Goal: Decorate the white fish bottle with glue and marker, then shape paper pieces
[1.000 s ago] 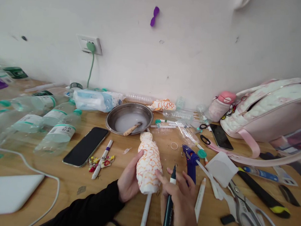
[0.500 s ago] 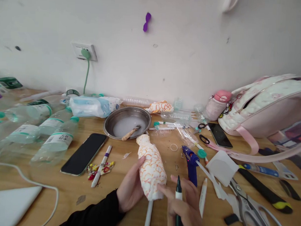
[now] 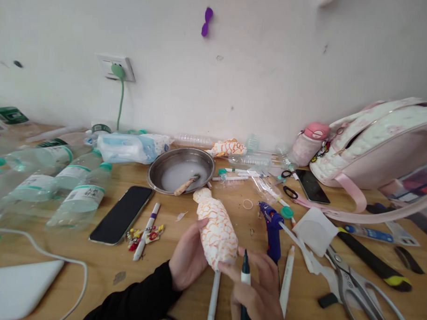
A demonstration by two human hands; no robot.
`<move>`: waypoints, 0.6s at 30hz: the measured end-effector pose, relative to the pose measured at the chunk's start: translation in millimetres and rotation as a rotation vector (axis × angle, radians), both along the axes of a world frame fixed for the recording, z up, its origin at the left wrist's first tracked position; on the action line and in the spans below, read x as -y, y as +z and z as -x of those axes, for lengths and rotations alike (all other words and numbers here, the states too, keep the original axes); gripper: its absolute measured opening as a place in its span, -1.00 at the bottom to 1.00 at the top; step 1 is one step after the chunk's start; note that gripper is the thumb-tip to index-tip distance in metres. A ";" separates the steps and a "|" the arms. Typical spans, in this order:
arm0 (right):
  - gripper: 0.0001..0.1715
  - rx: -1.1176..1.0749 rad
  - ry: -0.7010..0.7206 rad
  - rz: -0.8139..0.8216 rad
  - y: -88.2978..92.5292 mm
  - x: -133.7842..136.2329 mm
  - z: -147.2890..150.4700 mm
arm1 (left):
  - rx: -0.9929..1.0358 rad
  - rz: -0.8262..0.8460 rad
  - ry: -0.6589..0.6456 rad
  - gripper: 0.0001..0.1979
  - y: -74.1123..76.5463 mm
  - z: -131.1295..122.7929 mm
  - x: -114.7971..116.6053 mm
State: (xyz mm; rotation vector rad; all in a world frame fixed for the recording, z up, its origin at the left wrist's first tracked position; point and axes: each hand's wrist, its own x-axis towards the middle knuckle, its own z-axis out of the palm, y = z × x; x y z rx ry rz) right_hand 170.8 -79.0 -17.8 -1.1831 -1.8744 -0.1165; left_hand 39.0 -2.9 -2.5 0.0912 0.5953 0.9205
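A white fish-shaped paper figure [image 3: 218,230] with orange scale lines lies in my left hand [image 3: 189,259], whose fingers wrap its left side. A white stick [image 3: 213,300] runs down from its lower end. My right hand [image 3: 256,292] grips a dark marker [image 3: 245,278], its dark tip pointing up. One extended right finger touches the figure's lower end. Behind it stands a metal bowl [image 3: 153,186] of cloudy liquid, with a wooden-handled brush [image 3: 185,186] leaning inside. To the right lie a blue glue gun [image 3: 274,234] and a white marker [image 3: 286,281].
Several plastic bottles [image 3: 82,197] crowd the left, near a black phone [image 3: 122,215]. Large scissors [image 3: 352,286], a black-handled tool [image 3: 371,256] and a pink backpack [image 3: 382,147] occupy the right. Another orange-patterned figure [image 3: 229,147] lies by the wall. A white cable [image 3: 80,262] curves at lower left.
My right hand and the marker have shifted slightly left, and the extended finger now sits lower on the figure's end. My left hand keeps its hold. The whole view has moved a little.
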 end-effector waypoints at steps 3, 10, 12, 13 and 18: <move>-0.69 0.013 0.000 -0.009 -2.2 0.8 0.6 | 0.008 0.007 0.004 -0.73 -1.0 0.2 -1.1; -0.69 0.084 -0.045 -0.050 -9.2 -0.5 2.9 | 0.065 -0.038 0.011 -0.79 -4.2 2.5 -3.7; -0.71 0.092 0.015 -0.049 -4.3 -3.1 -2.1 | 0.070 -0.036 0.000 -0.77 -4.7 3.9 -4.7; -0.75 0.089 0.068 -0.050 -0.3 -5.1 -5.8 | 0.073 -0.038 -0.001 -0.76 -5.1 4.5 -5.4; -0.73 -0.076 0.366 0.086 21.5 -25.2 -19.5 | 0.117 -0.065 0.013 -0.63 -9.9 5.4 -10.2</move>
